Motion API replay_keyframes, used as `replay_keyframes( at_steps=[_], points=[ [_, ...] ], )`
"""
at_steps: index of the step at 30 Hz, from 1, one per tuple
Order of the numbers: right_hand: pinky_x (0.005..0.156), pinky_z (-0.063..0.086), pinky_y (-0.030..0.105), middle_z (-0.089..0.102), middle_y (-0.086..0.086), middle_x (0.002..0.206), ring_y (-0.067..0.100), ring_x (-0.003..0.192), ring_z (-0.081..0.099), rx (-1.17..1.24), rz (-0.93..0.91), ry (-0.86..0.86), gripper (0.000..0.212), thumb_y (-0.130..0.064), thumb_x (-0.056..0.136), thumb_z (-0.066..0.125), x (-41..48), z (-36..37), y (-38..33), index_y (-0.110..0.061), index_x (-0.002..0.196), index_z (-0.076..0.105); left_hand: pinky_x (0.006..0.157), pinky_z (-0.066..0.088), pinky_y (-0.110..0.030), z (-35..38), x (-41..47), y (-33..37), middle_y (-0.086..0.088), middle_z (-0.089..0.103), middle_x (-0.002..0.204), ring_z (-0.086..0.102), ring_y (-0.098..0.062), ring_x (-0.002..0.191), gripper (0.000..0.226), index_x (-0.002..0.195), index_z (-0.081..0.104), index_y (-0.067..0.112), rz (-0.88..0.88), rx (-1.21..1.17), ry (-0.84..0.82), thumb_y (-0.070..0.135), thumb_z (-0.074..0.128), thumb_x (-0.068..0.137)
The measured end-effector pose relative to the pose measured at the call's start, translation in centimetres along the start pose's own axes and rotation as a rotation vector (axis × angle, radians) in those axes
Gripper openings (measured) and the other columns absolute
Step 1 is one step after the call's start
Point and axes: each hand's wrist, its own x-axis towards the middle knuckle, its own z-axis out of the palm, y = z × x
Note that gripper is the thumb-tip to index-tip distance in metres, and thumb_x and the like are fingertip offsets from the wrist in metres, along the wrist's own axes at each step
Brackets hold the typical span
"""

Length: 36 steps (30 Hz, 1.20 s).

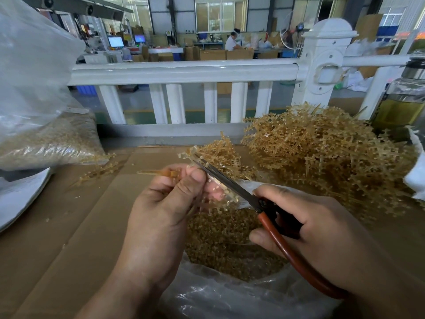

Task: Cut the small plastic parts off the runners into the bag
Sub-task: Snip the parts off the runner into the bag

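Note:
My left hand (165, 203) pinches a translucent amber runner (161, 173) with small parts on its branches, held over the open clear plastic bag (220, 293). My right hand (305, 229) grips red-handled scissors (230, 183); the blades reach up and left along the runner, close to my left fingertips. The bag below holds a mass of small amber cut parts (230, 240). Part of the runner is hidden behind my left fingers.
A big heap of uncut amber runners (322, 153) lies at the right on the cardboard-covered table (69, 226). A filled clear bag (46, 143) sits at the left. A white railing (184, 72) borders the far edge; a glass bottle (404, 100) stands far right.

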Motion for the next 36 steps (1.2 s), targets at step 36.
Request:
replay_keyframes(
  at_steps=[36],
  points=[
    [0.061, 0.047, 0.02, 0.062, -0.02, 0.084, 0.003, 0.077, 0.061, -0.019, 0.011, -0.013, 0.054, -0.082, 0.068, 0.054, 0.12, 0.02, -0.13, -0.061, 0.117, 0.045, 0.074, 0.054, -0.03, 0.56, -0.31, -0.32, -0.008, 0.072, 0.08, 0.068, -0.016, 0.077, 0.024, 0.095, 0.067, 0.009, 0.002, 0.011, 0.011, 0.03, 0.069, 0.086]
  ],
)
